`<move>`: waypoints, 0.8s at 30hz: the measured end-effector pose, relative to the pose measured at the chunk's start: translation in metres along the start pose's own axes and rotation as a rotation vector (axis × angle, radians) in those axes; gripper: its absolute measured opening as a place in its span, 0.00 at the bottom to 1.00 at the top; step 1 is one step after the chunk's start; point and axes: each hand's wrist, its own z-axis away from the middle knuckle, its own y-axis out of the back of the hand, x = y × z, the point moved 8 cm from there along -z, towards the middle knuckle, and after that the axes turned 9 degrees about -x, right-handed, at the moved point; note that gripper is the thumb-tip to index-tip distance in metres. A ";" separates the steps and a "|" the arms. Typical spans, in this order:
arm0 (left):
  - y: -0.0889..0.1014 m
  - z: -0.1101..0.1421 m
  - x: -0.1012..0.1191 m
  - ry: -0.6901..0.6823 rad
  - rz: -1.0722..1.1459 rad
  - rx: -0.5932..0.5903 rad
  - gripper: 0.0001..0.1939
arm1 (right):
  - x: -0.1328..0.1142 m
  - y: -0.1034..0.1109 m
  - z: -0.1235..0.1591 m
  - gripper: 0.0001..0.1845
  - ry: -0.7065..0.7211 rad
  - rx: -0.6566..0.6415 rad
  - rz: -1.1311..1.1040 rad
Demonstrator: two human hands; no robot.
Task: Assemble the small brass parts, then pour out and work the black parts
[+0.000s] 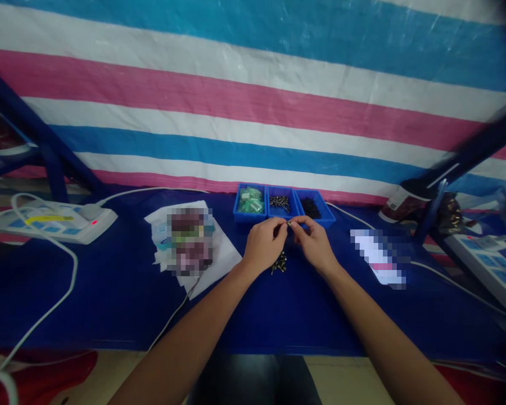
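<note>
My left hand [263, 244] and my right hand [314, 244] meet at the middle of the blue table, their fingertips pinching a tiny metal part [289, 224] between them. Its exact kind is too small to tell. Just below my hands lies a small heap of black-and-silver parts [279, 262]. Right behind my fingers stand several small blue trays [280, 216]. The left one holds green-tinted plastic bags [251, 199], the middle one black-and-silver parts [279, 203], and the right one loose black pieces [310, 208].
A white power strip [54, 222] with a white cable lies at the left, and another [489, 270] at the right. Blurred papers [189, 247] and a blurred packet [379, 257] lie on either side of my hands. A striped tarpaulin [236, 101] hangs behind the table.
</note>
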 end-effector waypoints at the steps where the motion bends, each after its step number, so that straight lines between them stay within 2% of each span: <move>1: 0.000 0.000 0.001 0.000 -0.002 -0.004 0.11 | -0.001 -0.001 0.000 0.14 0.003 -0.009 0.002; 7: 0.002 -0.001 0.002 -0.017 0.001 -0.019 0.10 | -0.001 -0.006 0.000 0.13 -0.005 -0.029 -0.020; 14: 0.002 -0.001 0.002 -0.042 -0.003 0.023 0.07 | -0.004 -0.010 0.001 0.11 0.069 -0.056 -0.026; 24: -0.001 0.000 -0.002 -0.009 0.002 0.055 0.06 | -0.019 -0.016 0.011 0.10 0.158 -0.030 0.218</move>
